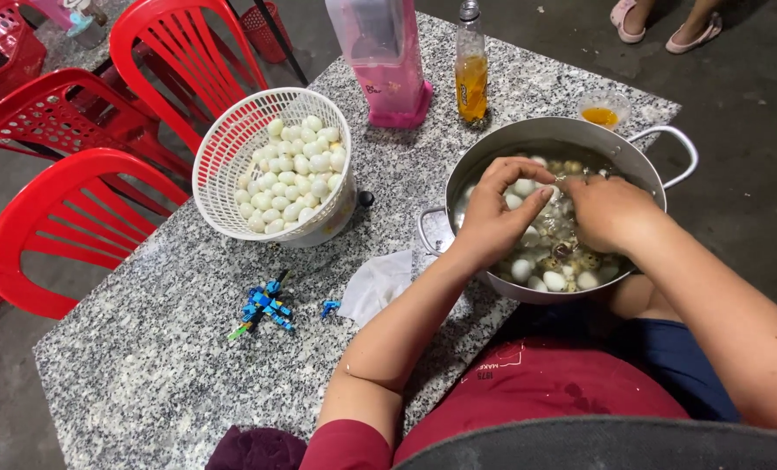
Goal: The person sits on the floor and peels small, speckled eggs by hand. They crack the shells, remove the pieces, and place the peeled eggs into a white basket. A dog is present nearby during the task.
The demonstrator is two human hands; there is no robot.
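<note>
A small white peeled egg [534, 186] sits between the two hands over the middle of a wide round metal pot with loop handles [580, 139], which stands at the near right edge of the speckled grey granite worktop [144, 374]. The left hand [493, 213] hangs over the pot with its fingers [514, 174] curled and pinching the egg from the left, and the right hand [610, 211] meets it from the right, its fingers bent inward and pressed against the same egg, though their tips are partly hidden behind the knuckles. Below the hands the pot holds water with more small eggs, some white and peeled, some speckled brown in their shells [571, 261]. Left of the pot, well apart from it, stands a white plastic lattice basket [223, 148] heaped with peeled white eggs [292, 174]. Between basket and pot lies a crumpled white tissue [375, 283], and just left of it a small blue toy of building bricks [265, 309]. At the far side of the worktop stand a pink plastic container [388, 61], a clear bottle of orange drink [471, 74] and a small clear cup with orange liquid [602, 111]. Red plastic chairs [66, 218] line the worktop's left edge.
</note>
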